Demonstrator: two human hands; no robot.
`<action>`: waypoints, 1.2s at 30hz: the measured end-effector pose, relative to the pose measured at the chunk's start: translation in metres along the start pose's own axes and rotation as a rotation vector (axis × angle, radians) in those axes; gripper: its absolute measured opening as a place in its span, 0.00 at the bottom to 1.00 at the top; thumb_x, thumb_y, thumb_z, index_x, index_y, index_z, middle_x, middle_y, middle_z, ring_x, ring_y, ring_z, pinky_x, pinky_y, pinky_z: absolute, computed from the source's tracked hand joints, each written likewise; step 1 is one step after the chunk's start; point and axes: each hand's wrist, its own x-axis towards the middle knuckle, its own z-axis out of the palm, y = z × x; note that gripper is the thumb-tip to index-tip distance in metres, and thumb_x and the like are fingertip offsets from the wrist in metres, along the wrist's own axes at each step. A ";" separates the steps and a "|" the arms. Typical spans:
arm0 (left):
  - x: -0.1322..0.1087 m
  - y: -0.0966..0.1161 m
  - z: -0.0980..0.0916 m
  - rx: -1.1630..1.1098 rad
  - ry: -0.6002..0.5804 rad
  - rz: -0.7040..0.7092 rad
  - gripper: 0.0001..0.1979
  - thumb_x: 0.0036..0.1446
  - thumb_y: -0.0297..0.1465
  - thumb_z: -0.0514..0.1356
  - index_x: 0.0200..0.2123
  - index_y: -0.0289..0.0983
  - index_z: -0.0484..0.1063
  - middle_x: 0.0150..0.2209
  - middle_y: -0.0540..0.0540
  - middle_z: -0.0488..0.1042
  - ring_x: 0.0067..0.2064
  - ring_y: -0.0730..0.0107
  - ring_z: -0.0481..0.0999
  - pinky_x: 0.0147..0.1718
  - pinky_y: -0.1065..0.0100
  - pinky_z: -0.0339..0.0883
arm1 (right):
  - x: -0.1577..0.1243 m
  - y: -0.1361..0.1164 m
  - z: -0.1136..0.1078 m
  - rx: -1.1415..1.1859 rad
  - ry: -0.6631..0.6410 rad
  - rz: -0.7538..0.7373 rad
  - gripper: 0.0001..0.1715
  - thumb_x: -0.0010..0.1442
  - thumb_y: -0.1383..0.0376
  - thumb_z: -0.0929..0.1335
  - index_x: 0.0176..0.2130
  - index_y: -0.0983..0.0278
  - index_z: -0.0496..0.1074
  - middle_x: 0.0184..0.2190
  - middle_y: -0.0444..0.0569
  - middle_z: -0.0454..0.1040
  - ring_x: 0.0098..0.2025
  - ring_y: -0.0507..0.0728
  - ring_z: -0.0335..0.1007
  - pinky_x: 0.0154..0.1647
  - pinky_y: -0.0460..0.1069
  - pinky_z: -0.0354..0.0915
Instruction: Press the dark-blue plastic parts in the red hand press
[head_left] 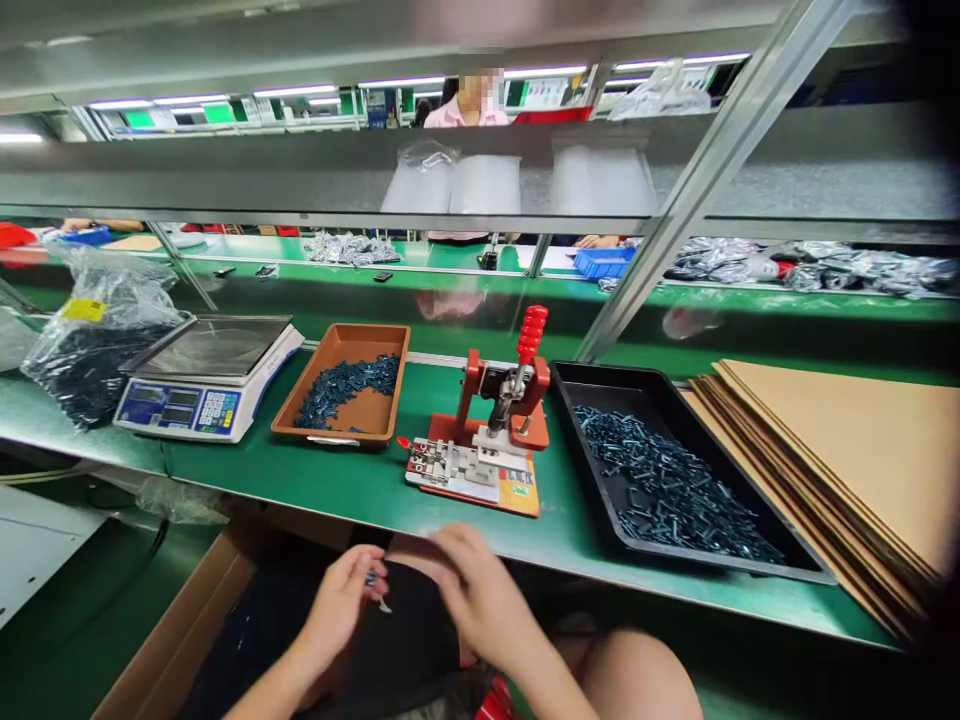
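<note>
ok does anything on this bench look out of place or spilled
Nothing looks spilled; only the flat brown cardboard sheets stacked beside the black rectangular plastic tray look slightly askew, since their edges don't line up.

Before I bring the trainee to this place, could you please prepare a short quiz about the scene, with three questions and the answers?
1. Open question: which thing lies between the weighing scale and the clamp fixture?
2. True or false: the left grip holds a small bluish piece in front of the green bench.
3. Multiple choice: what colour is the fixture's lever handle?
A) blue
B) red
C) yellow

Key:
1. The brown tray.
2. True.
3. B.
</note>
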 end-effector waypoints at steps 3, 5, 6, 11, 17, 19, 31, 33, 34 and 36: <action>0.019 -0.024 -0.089 0.528 0.074 -0.024 0.35 0.49 0.60 0.54 0.44 0.36 0.75 0.40 0.36 0.80 0.44 0.47 0.80 0.47 0.51 0.73 | 0.005 0.041 -0.076 -0.191 0.312 0.069 0.14 0.66 0.63 0.65 0.49 0.61 0.75 0.46 0.54 0.77 0.46 0.61 0.75 0.48 0.55 0.72; 0.023 -0.023 -0.133 0.877 0.065 -0.097 0.35 0.45 0.57 0.58 0.45 0.35 0.75 0.48 0.31 0.79 0.56 0.37 0.76 0.57 0.47 0.66 | 0.008 0.077 -0.134 -0.343 0.452 0.180 0.14 0.65 0.60 0.64 0.46 0.62 0.76 0.43 0.54 0.78 0.41 0.60 0.75 0.45 0.55 0.72; 0.022 -0.015 -0.145 0.979 0.026 -0.113 0.34 0.45 0.55 0.59 0.45 0.35 0.75 0.51 0.31 0.78 0.59 0.37 0.73 0.59 0.47 0.64 | 0.010 0.094 -0.160 -0.414 0.454 0.244 0.16 0.64 0.60 0.65 0.47 0.63 0.76 0.43 0.55 0.78 0.40 0.60 0.76 0.45 0.55 0.72; 0.031 0.095 -0.117 0.811 -0.201 0.261 0.24 0.64 0.50 0.47 0.37 0.40 0.74 0.39 0.45 0.80 0.42 0.60 0.79 0.47 0.63 0.72 | 0.021 0.155 -0.224 -0.704 0.123 0.645 0.16 0.56 0.65 0.71 0.44 0.67 0.79 0.39 0.59 0.79 0.41 0.63 0.77 0.46 0.53 0.69; 0.146 0.210 -0.063 1.157 0.132 0.455 0.18 0.61 0.41 0.55 0.47 0.38 0.75 0.49 0.40 0.79 0.48 0.59 0.78 0.49 0.65 0.70 | 0.033 0.158 -0.211 -0.714 -0.042 0.697 0.11 0.56 0.75 0.67 0.33 0.63 0.78 0.34 0.53 0.81 0.39 0.60 0.78 0.40 0.49 0.65; 0.185 0.221 -0.056 1.268 0.188 0.371 0.18 0.56 0.36 0.58 0.47 0.35 0.76 0.51 0.34 0.78 0.51 0.52 0.78 0.50 0.61 0.69 | 0.034 0.152 -0.208 -0.707 -0.002 0.685 0.13 0.56 0.76 0.66 0.33 0.64 0.79 0.35 0.55 0.81 0.40 0.60 0.78 0.42 0.49 0.65; 0.257 0.214 -0.064 1.269 0.283 0.218 0.10 0.46 0.34 0.61 0.34 0.41 0.72 0.25 0.51 0.78 0.30 0.60 0.78 0.28 0.68 0.68 | 0.030 0.109 -0.212 0.220 0.440 0.390 0.17 0.58 0.51 0.67 0.32 0.62 0.68 0.22 0.40 0.69 0.23 0.51 0.63 0.25 0.46 0.60; 0.253 0.218 -0.067 1.245 0.279 0.239 0.07 0.48 0.36 0.61 0.32 0.41 0.73 0.25 0.51 0.78 0.33 0.59 0.79 0.30 0.67 0.69 | 0.034 0.096 -0.200 0.353 0.467 0.358 0.16 0.56 0.53 0.70 0.33 0.62 0.67 0.22 0.39 0.68 0.23 0.50 0.64 0.24 0.45 0.60; 0.249 0.220 -0.068 1.237 0.286 0.260 0.06 0.49 0.36 0.61 0.31 0.41 0.74 0.27 0.49 0.79 0.35 0.58 0.79 0.32 0.65 0.70 | 0.036 0.089 -0.192 0.401 0.479 0.337 0.15 0.55 0.54 0.71 0.33 0.62 0.67 0.23 0.40 0.69 0.24 0.50 0.66 0.24 0.44 0.61; 0.235 0.225 -0.069 1.172 0.353 0.324 0.06 0.51 0.36 0.60 0.30 0.41 0.74 0.28 0.47 0.80 0.39 0.54 0.80 0.37 0.61 0.72 | 0.037 0.077 -0.172 0.482 0.473 0.305 0.15 0.54 0.55 0.73 0.34 0.62 0.68 0.24 0.41 0.72 0.25 0.51 0.69 0.25 0.45 0.65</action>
